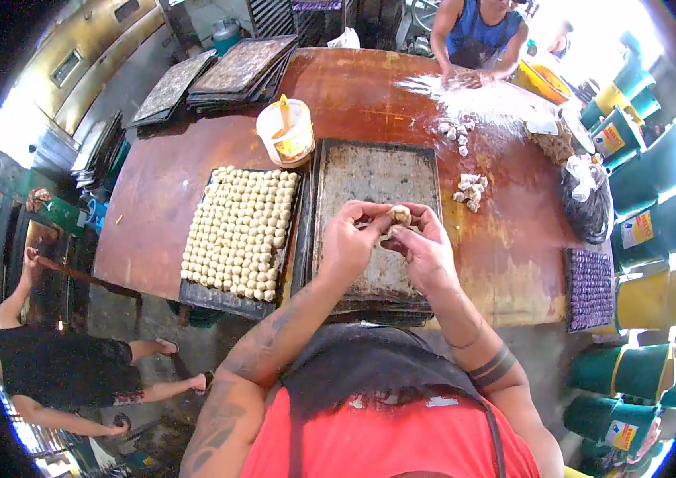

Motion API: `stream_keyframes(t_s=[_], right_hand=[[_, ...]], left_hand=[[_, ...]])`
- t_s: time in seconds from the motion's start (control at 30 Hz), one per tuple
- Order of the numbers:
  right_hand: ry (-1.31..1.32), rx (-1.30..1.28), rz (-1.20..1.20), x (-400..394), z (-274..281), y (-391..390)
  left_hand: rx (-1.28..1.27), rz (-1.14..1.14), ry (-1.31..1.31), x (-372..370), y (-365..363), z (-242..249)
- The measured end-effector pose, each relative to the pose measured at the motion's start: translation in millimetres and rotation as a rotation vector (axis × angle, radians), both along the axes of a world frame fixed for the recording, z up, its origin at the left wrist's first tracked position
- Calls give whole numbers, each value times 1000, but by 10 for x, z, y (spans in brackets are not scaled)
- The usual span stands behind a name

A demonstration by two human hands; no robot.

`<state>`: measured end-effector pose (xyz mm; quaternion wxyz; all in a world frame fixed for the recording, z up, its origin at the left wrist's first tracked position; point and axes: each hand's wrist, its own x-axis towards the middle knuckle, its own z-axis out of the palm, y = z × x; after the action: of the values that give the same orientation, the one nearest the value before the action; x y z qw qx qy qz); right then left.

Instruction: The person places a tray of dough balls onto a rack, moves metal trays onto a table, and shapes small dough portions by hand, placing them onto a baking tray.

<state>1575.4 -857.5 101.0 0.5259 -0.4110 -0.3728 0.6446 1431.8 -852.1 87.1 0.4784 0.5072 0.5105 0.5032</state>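
My left hand (pixel 347 243) and my right hand (pixel 427 253) meet above a stack of dark baking trays, over the worn top tray (pixel 378 174). Pinched between the fingers of both hands is a small, pale piece of dough (pixel 400 214), with some darker stuff under it that I cannot make out. Left of the stack lies a tray of dough balls (pixel 241 231), set close together in rows. A white bucket (pixel 285 135) with an orange-brown handle sticking out stands behind that tray.
Floury dough lumps (pixel 472 190) lie right of the stack. Across the table (pixel 338 88), a person (pixel 481 36) works in spread flour. More trays (pixel 242 68) are stacked at the back left. A purple tray (pixel 590 288) sits at the right edge. Another person (pixel 67 362) is at the left.
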Motion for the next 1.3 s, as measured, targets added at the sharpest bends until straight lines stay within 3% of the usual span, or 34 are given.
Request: stream_keyframes(t_s=[0.03, 0.1, 0.17, 0.23, 0.27, 0.33, 0.4, 0.57, 0.6, 0.7, 0.73, 0.77, 0.87, 0.9, 0.93, 1.03, 1.07, 1.17, 1.2, 1.3], right_hand=[[38, 16, -40, 3, 28, -7], [-333, 252, -96, 113, -41, 60], [-820, 621, -203, 103, 90, 79], [-898, 694, -197, 48, 201, 23], [-906, 757, -159, 79, 137, 35], [-1035, 831, -45, 226, -5, 100], [-927, 791, -11, 247, 221, 92], [-772, 997, 358, 391, 129, 397], [-807, 1069, 341, 419, 91, 434], [-793, 888, 184, 475, -15, 356], [-812, 785, 32, 482, -145, 351], [-768, 742, 45, 473, -239, 344], [-670, 559, 120, 443, -410, 301], [-486, 391, 193, 442, -438, 262], [-413, 268, 117, 459, -464, 270], [-387, 29, 2, 582, -618, 351], [-407, -25, -19, 645, -710, 394], [-804, 61, -18, 927, -1006, 505], [-1034, -37, 44, 954, -841, 511], [-1498, 174, 216, 951, -1033, 659]], left_hand=[[147, 15, 24, 36, -34, -13], [432, 49, 68, 160, -172, -38], [103, 44, -399, 260, -164, 13], [-269, -82, -776, 167, -24, 59], [-362, -147, -838, 103, 4, 113], [-372, -137, -676, -12, 52, 84], [-335, -94, -488, -3, 51, 121], [-354, -354, -710, 243, 31, 56], [-370, -390, -764, 281, 27, 45], [-447, -435, -843, 335, -24, -80], [-447, -418, -856, 363, -17, -180], [-448, -400, -870, 388, -6, -210], [-423, -194, -746, 381, 160, -197], [-412, -114, -735, 378, 203, -193], [-308, 13, -573, 379, 220, -220], [13, -20, -37, 588, 136, -453], [-67, -117, 60, 587, 92, -434], [110, -92, 469, 518, 77, -920], [2, -123, 452, 438, 106, -970], [51, -50, 497, 210, 151, -990]])
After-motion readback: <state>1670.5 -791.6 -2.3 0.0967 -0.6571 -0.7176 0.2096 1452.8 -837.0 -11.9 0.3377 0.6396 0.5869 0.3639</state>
